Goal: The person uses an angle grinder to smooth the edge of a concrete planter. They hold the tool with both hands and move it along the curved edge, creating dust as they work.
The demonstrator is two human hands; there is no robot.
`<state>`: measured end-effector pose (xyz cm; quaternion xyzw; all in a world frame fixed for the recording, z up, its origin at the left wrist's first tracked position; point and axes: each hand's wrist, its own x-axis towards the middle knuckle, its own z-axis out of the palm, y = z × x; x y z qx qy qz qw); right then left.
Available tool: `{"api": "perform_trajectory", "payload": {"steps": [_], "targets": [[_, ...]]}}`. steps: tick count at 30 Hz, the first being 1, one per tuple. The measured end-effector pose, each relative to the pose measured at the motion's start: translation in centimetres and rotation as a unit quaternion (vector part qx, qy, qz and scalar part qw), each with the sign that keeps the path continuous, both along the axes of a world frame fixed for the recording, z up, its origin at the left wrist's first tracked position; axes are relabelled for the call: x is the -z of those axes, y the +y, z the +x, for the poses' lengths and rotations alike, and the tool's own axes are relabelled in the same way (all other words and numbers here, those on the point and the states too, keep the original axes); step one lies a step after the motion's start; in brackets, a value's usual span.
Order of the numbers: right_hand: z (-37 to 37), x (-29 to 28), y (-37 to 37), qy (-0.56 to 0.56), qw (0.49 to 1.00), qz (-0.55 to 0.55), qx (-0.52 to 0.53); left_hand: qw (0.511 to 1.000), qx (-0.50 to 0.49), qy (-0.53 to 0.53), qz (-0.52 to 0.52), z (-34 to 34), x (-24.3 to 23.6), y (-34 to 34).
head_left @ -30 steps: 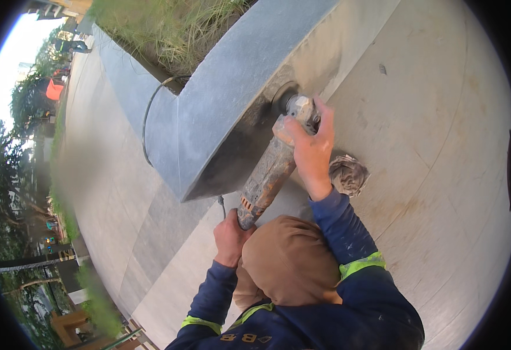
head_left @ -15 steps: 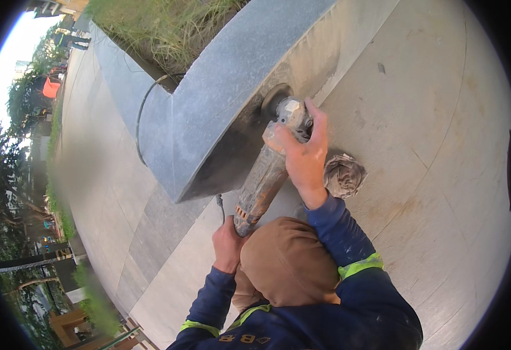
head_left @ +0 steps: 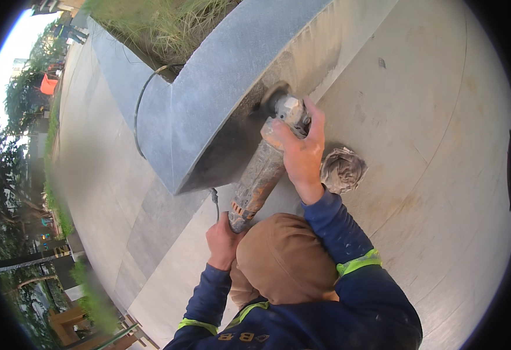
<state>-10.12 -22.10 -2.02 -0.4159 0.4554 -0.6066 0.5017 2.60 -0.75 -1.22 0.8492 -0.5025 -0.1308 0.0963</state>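
Observation:
My right hand grips the front of a dusty, worn angle grinder near its metal head. My left hand is wrapped round the rear end, where a cable hangs beside it. The grinder's disc is at the darkened, dusty vertical face just below the top edge of a grey stone planter kerb; whether it touches cannot be told through the blur. A crumpled, dusty rag or bundle lies on the paving right of my right hand.
Grass grows inside the planter, and a hose or cable loops over its corner. Grey paving surrounds it. A person stands far off at the upper left, near an orange object and trees. A brown hood shows below my hands.
The grinder, held in both hands, has shifted slightly left, down along the kerb face. The whole view has moved a little too. Both grips look the same.

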Motion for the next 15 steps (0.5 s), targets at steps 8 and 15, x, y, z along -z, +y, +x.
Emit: {"api": "perform_trajectory", "payload": {"steps": [8, 15], "targets": [[0.6, -0.6, 0.0, -0.028, 0.999, -0.025, 0.01, 1.0, 0.008, 0.005, -0.016, 0.7, -0.6, 0.0], [0.5, -3.4, 0.5, -0.07, 0.996, -0.039, -0.027, 0.999, 0.004, -0.001, -0.043, 1.0, -1.0, 0.3]]}}
